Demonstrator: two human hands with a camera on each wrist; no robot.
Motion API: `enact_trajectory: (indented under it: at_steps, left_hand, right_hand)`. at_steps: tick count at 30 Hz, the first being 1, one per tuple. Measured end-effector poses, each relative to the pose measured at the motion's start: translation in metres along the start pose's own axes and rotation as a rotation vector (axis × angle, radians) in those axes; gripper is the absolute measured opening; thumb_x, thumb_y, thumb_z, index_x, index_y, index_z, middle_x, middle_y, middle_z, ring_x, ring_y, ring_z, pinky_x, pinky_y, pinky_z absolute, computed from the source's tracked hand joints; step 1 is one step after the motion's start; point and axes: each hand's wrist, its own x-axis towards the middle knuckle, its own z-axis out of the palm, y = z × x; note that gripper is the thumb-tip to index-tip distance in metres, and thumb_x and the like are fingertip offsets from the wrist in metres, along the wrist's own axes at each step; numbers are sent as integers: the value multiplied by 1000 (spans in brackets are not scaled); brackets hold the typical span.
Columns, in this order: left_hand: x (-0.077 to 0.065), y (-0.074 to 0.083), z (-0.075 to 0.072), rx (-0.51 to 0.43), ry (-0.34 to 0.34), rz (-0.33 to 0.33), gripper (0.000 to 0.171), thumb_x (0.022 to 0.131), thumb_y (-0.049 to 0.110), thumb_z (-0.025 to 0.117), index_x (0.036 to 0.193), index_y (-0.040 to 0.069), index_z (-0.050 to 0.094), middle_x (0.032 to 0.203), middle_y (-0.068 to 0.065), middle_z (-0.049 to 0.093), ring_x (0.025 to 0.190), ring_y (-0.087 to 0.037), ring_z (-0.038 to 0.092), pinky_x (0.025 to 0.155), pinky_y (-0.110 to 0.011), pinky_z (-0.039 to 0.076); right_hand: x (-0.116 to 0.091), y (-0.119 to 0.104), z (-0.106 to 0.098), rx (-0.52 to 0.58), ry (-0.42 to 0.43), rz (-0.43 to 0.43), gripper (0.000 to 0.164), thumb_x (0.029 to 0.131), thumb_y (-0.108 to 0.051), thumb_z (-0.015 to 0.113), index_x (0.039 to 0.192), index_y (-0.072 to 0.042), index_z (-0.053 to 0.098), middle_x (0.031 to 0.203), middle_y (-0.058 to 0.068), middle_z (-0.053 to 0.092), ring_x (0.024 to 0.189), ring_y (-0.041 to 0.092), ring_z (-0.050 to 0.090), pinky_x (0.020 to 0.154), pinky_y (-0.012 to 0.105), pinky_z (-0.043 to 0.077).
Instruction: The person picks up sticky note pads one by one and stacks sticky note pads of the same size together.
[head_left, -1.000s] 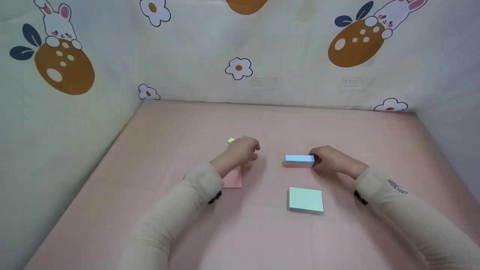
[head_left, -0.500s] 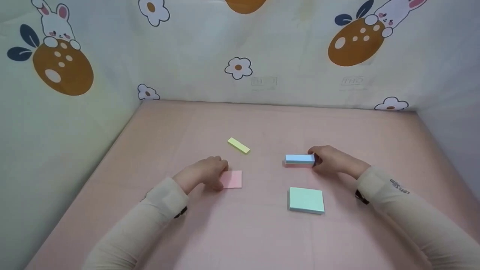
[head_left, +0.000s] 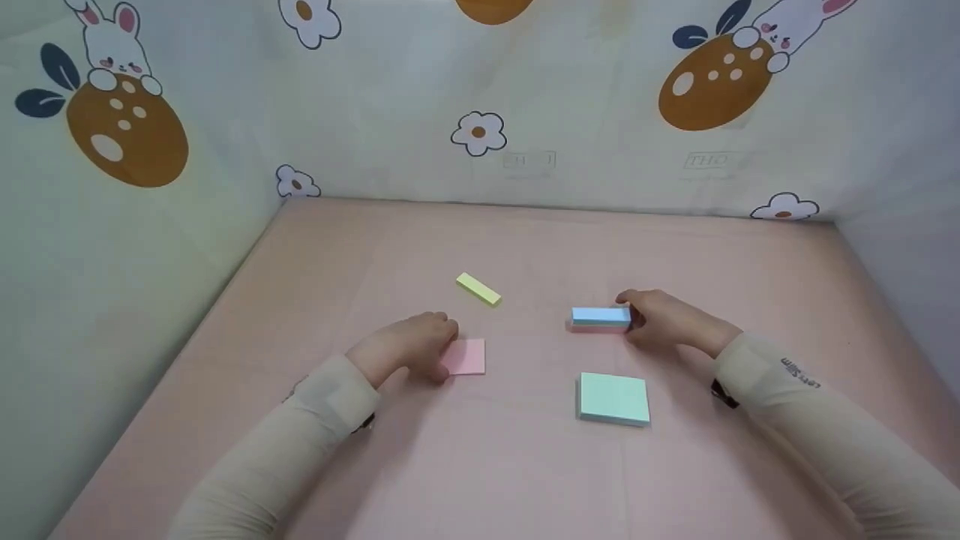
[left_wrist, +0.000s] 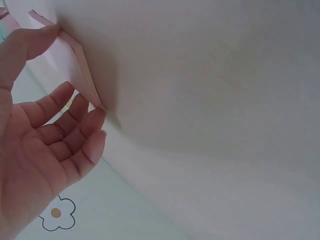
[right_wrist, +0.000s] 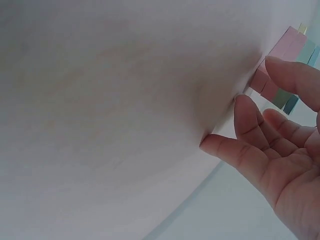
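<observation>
My left hand [head_left: 409, 346] holds a square pink sticky note pad [head_left: 469, 358] by its left side. In the left wrist view, thumb and fingertips sit at opposite edges of this pad [left_wrist: 80, 62], which lies on the table. My right hand [head_left: 666, 321] pinches the right end of a stack of narrow sticky note pads [head_left: 600, 318], blue on top and pink at the bottom. The right wrist view shows the thumb against the stack's pink side [right_wrist: 285, 47], a green and a blue layer beyond it.
A thicker mint green sticky note pad [head_left: 613, 399] lies nearer, below the narrow stack. Farther back, a narrow yellow sticky note pad [head_left: 478, 289] lies at a slant. Patterned walls [head_left: 375, 112] enclose the pink tabletop [head_left: 525, 480] behind and at both sides.
My left hand has come back and left, from over the yellow pad to the pink pad's left side, and now grips it. The yellow pad is uncovered. My right hand stays on the narrow stack.
</observation>
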Motion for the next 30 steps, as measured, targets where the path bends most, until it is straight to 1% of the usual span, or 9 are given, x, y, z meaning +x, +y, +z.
enact_trajectory:
  at_steps: [7, 10, 12, 14, 17, 20, 22, 25, 30]
  left_hand:
    - [2, 1, 6, 109, -12, 10, 41, 76, 26, 66, 106, 2, 52, 88, -6, 50, 81, -21, 45, 76, -34, 40]
    - [2, 1, 10, 142, 17, 24, 45, 76, 30, 65, 108, 1, 50, 88, -8, 50, 83, -22, 45, 78, -35, 39]
    - [1, 1, 12, 140, 39, 28, 46, 77, 31, 64, 109, 1, 48, 89, -8, 50, 83, -22, 45, 79, -36, 39]
    - [1, 1, 13, 117, 66, 32, 47, 77, 31, 63, 110, 2, 47, 89, -8, 50, 82, -22, 46, 78, -35, 40]
    - [0, 2, 13, 63, 74, 25, 49, 76, 30, 63, 113, 3, 46, 89, -7, 50, 81, -22, 46, 76, -34, 41]
    - [0, 5, 11, 20, 67, 22, 51, 77, 30, 62, 116, 3, 45, 90, -6, 49, 81, -21, 46, 75, -33, 40]
    - [0, 8, 9, -2, 63, 27, 51, 77, 31, 62, 116, 3, 44, 89, -6, 48, 81, -20, 46, 74, -33, 40]
    - [0, 12, 6, -24, 78, 61, 50, 77, 30, 61, 116, 3, 44, 90, -7, 50, 81, -20, 46, 74, -33, 41]
    - [3, 24, 1, -61, 98, 117, 51, 77, 31, 61, 117, 2, 46, 94, -7, 50, 84, -18, 46, 76, -31, 41]
  right_hand:
    - [-3, 1, 0, 31, -18, 28, 55, 81, -7, 63, 129, 6, 40, 98, 15, 56, 86, 23, 50, 77, 37, 42]
    - [-5, 1, -1, 41, -32, 37, 59, 81, -8, 63, 132, 6, 36, 102, 16, 57, 87, 24, 51, 79, 39, 43]
    - [-8, 1, -3, 48, -50, 33, 61, 81, -7, 63, 133, 6, 33, 103, 17, 57, 87, 24, 52, 79, 40, 44]
    - [-10, -1, -7, 49, -62, 22, 61, 81, -5, 61, 134, 7, 32, 104, 18, 57, 87, 24, 53, 80, 41, 45]
    - [-13, -4, -13, 52, -75, 19, 63, 81, -4, 61, 135, 7, 30, 106, 20, 58, 89, 26, 55, 80, 42, 47]
    - [-16, -8, -20, 55, -66, 30, 63, 81, -3, 61, 135, 8, 30, 108, 22, 57, 92, 29, 56, 80, 42, 47]
    - [-18, -10, -23, 47, -49, 34, 63, 81, -3, 62, 134, 8, 30, 109, 23, 57, 95, 32, 56, 80, 43, 47]
    - [-22, -15, -24, 22, 8, 14, 58, 82, -2, 62, 131, 10, 35, 108, 24, 56, 97, 35, 56, 79, 45, 47]
    - [-26, -32, -19, -29, 140, -95, 43, 80, 0, 62, 120, 9, 48, 103, 21, 58, 91, 30, 57, 76, 43, 48]
